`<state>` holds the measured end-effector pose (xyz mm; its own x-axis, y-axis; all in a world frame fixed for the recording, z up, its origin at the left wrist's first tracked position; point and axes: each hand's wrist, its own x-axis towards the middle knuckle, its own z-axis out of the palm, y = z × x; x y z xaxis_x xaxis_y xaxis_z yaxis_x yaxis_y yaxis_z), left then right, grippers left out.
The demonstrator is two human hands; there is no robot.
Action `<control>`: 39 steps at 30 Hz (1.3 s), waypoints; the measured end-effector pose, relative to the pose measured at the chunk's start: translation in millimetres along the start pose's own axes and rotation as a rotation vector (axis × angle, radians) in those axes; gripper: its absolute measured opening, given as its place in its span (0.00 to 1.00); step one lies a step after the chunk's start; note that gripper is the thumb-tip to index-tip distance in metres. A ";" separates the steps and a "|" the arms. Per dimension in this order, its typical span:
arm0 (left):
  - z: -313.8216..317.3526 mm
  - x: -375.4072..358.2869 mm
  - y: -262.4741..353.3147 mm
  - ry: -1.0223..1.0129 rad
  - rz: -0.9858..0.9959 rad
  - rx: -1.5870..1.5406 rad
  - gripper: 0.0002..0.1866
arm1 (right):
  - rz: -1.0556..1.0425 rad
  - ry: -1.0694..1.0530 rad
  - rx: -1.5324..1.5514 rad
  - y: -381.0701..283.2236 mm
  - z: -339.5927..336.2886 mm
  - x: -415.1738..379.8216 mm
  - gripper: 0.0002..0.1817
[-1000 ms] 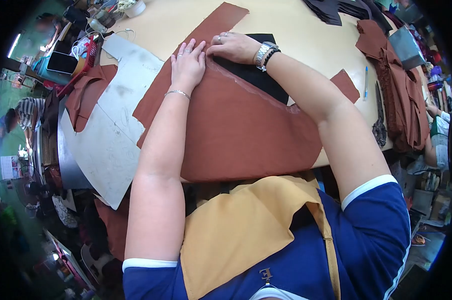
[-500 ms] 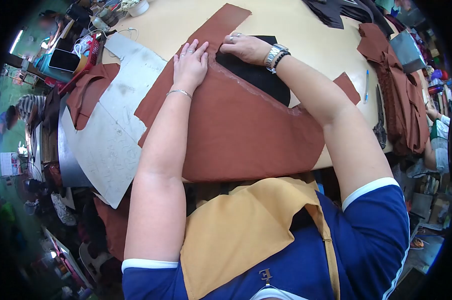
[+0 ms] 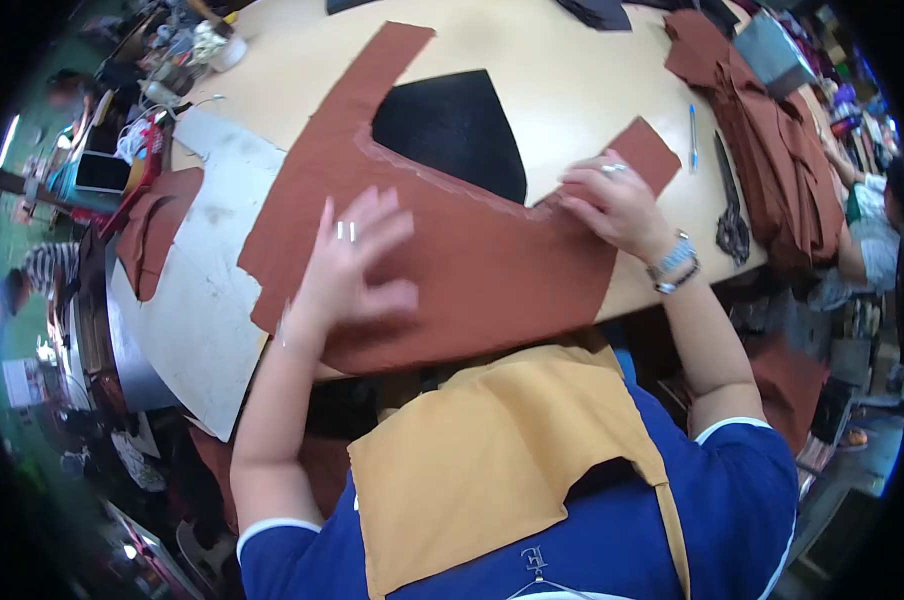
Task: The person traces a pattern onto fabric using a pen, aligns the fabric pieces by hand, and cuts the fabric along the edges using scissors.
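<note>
A large reddish-brown fabric piece [image 3: 472,270] lies flat before me, with a whitish line along its curved inner edge. My left hand [image 3: 362,255], blurred by motion, hovers over its left part with fingers spread. At the right end of the curved edge, my right hand [image 3: 617,205] has its fingers curled together on the brown fabric, below the short strap-like end. A black piece [image 3: 452,130] shows in the opening of the curve, partly covered by the brown fabric.
Left lies a large pale grey pattern sheet [image 3: 207,260] with a brown scrap [image 3: 162,225] on it. A blue pen [image 3: 693,140] and dark scissors [image 3: 730,215] lie right of the fabric. Folded brown pieces [image 3: 762,150] and a metal box [image 3: 775,55] stand farther right, near another person.
My right hand has moved from the upper left of the curved edge to its right end. My left hand has lifted off the fabric and come nearer to me, fingers spreading.
</note>
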<state>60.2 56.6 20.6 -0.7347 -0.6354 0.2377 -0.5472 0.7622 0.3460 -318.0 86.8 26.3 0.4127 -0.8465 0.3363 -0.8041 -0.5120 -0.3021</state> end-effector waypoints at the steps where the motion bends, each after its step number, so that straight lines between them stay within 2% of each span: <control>1: -4.0 -26.2 26.5 -0.117 0.011 -0.004 0.45 | 0.083 -0.049 -0.031 13.1 -8.8 -31.7 0.23; 3: 9.3 -76.2 57.7 -0.249 -0.036 0.063 0.46 | 0.158 -0.133 -0.108 23.8 -19.8 -78.7 0.39; 4: 19.2 -96.1 65.9 -0.265 -0.130 0.102 0.41 | 0.151 -0.168 -0.156 23.1 -23.2 -96.0 0.46; 6: 40.8 -124.0 64.8 -0.130 -0.135 0.401 0.35 | 0.134 -0.206 -0.195 17.0 -23.4 -110.5 0.58; 8: 44.9 -123.4 66.8 -0.024 -0.154 0.350 0.31 | 0.120 -0.206 -0.184 8.3 -21.7 -115.8 0.67; 12: 45.6 -116.3 75.0 0.122 -0.178 0.299 0.22 | 0.158 -0.096 -0.152 -12.5 -14.3 -121.4 0.67; 14: 45.3 -120.7 73.6 0.226 -0.191 0.137 0.18 | 0.205 -0.080 -0.125 -21.4 -9.8 -122.9 0.67; 15: 44.4 -123.5 73.5 0.275 -0.197 0.056 0.17 | 0.177 -0.021 -0.144 -26.5 -8.7 -121.7 0.64; 18: 31.1 -114.0 79.7 0.568 -0.201 -0.172 0.12 | 0.209 -0.052 -0.149 -28.6 -7.5 -128.0 0.53; 19: 20.6 -111.5 84.1 0.654 -0.166 -0.133 0.08 | 0.229 -0.029 -0.122 -30.5 -5.3 -130.6 0.47; 20: 12.8 -107.7 89.0 0.822 -0.144 -0.221 0.07 | 0.249 -0.008 -0.095 -33.4 -1.7 -133.6 0.41; 23: -16.4 -104.5 96.7 1.105 -0.026 -0.051 0.06 | 0.222 0.075 -0.064 -50.7 8.7 -132.8 0.26; 26: -50.5 -108.6 101.9 1.214 -0.037 -0.026 0.08 | 0.249 0.091 0.120 -58.4 22.0 -133.6 0.12; 28: -79.5 -105.3 106.7 1.227 -0.081 -0.115 0.09 | 0.258 0.165 0.398 -57.2 15.3 -132.8 0.11; 31: -134.3 -82.7 112.9 1.146 -0.205 -0.402 0.12 | 0.244 0.446 0.674 -36.0 -26.1 -130.9 0.10; 34: -183.4 -37.3 99.9 0.977 -0.367 -0.721 0.15 | 0.401 0.386 0.807 -38.7 -132.4 -96.4 0.07; 36: -193.9 10.1 79.2 0.819 -0.523 -0.891 0.17 | 0.364 0.204 0.721 -7.4 -168.9 -76.3 0.09; 37: -193.6 35.5 63.2 0.749 -0.617 -0.935 0.17 | 0.320 0.154 0.642 6.2 -171.6 -58.5 0.10; 38: -203.9 39.7 -80.1 0.457 -0.551 -0.616 0.17 | 0.278 0.104 0.563 21.0 -172.6 -38.6 0.11; 39: -160.3 68.4 -89.3 0.604 -0.570 -0.511 0.16 | 0.178 0.022 0.461 44.9 -166.7 -18.6 0.12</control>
<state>123.0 -74.9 151.5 -0.0066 -0.9574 0.2887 -0.4127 0.2656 0.8713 -433.1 103.9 155.3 0.2729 -0.9260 0.2609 -0.5859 -0.3750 -0.7184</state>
